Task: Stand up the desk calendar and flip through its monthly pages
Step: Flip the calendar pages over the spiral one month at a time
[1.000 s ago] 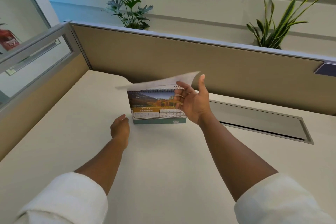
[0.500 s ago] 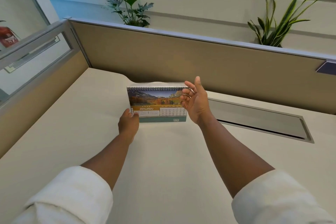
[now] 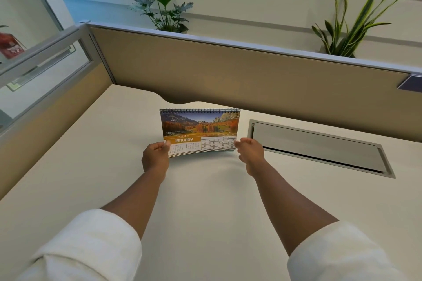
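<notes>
My left hand pinches the spiral-bound January desk calendar's lower left corner; my right hand's grip, at its lower right corner, seems loosely curled, perhaps touching.

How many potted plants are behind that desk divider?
2: a leafy plant behind the divider's left part, a spiky-leaved plant at right. Pots are hidden.

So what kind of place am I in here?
Most likely an office cubicle: a pale desk boxed in by tan partition panels, a metal cable-access flap set into the desktop, and a desk calendar showing January. Potted plants stand along the window behind.
</notes>
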`<action>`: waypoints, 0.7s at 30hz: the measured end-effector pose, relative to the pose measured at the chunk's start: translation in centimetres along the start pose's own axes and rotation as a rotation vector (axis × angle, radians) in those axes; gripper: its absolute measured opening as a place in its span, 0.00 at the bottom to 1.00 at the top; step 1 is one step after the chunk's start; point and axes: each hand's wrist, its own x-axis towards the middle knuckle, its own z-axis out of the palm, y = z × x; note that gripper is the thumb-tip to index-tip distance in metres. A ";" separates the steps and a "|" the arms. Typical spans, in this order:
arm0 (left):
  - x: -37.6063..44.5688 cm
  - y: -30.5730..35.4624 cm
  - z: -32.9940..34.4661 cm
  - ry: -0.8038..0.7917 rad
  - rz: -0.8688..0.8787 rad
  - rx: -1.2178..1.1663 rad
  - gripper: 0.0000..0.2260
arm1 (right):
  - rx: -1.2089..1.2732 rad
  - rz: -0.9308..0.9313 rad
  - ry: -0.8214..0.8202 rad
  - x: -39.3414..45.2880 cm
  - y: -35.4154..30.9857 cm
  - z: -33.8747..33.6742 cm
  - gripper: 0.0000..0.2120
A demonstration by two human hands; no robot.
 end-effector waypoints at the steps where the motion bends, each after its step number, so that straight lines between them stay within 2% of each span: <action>1: 0.0 -0.1 -0.1 0.012 0.002 -0.014 0.12 | -0.027 0.013 -0.007 0.0 0.2 0.0 0.19; 11: -0.1 -0.3 -0.7 0.050 0.032 -0.077 0.12 | -0.109 -0.007 -0.027 -0.4 0.9 0.0 0.19; 17: 0.0 -0.7 -0.8 0.061 0.036 -0.080 0.11 | -0.131 -0.053 -0.106 -0.4 1.4 -0.6 0.08; 21: -0.3 -0.4 -1.2 -0.006 0.011 -0.125 0.24 | -0.062 -0.041 -0.238 -1.0 1.0 -0.8 0.07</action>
